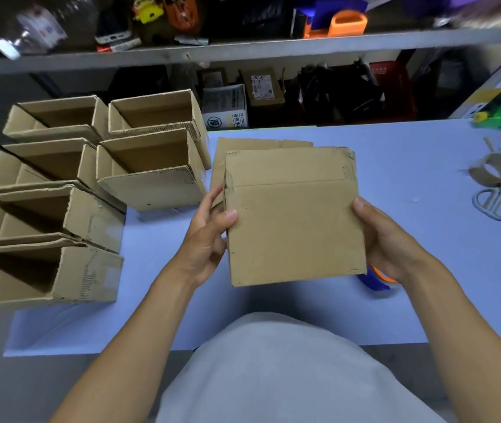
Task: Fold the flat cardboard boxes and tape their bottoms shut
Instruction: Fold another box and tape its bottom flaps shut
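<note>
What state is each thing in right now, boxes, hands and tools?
Flat box: still flat, held above the table at both side edges.
Left hand: gripping its left edge.
Right hand: gripping its right edge.
Flat cardboard: lying on the table behind it.
Folded boxes: six, erected, tops open.
Scissors: lying closed.
Tape dispenser: lying untouched, partly hidden.

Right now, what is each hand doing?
Left hand: closed on the left edge of the flat box.
Right hand: closed on the right edge of the same box.
</note>
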